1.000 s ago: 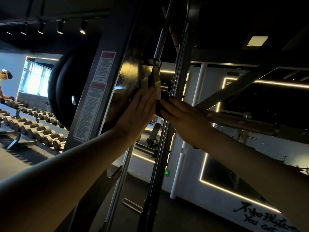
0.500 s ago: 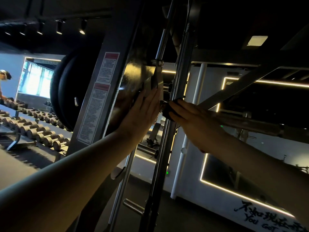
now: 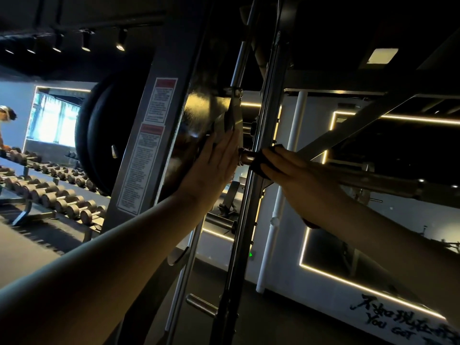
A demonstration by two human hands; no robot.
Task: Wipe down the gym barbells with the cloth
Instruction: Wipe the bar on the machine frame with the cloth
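Note:
A steel barbell (image 3: 378, 181) runs from the machine's guide rails toward the right at about head height. My right hand (image 3: 296, 178) lies over the bar near its left end, with a dark cloth (image 3: 258, 164) bunched under the fingers against the bar. My left hand (image 3: 211, 168) presses flat, fingers straight, on the shiny metal plate (image 3: 199, 115) of the machine's carriage just left of the bar. The bare bar end (image 3: 245, 156) shows between the two hands.
A grey upright (image 3: 154, 135) with warning labels stands left of my left hand, with black weight plates (image 3: 97, 143) behind it. A dumbbell rack (image 3: 49, 192) fills the lower left. Chrome guide rails (image 3: 249, 195) run down the middle. A person (image 3: 6, 118) stands far left.
My right hand with the cloth has slid rightward along the bar, uncovering the bar's end. My left hand stays flat on the plate. The view has shifted slightly.

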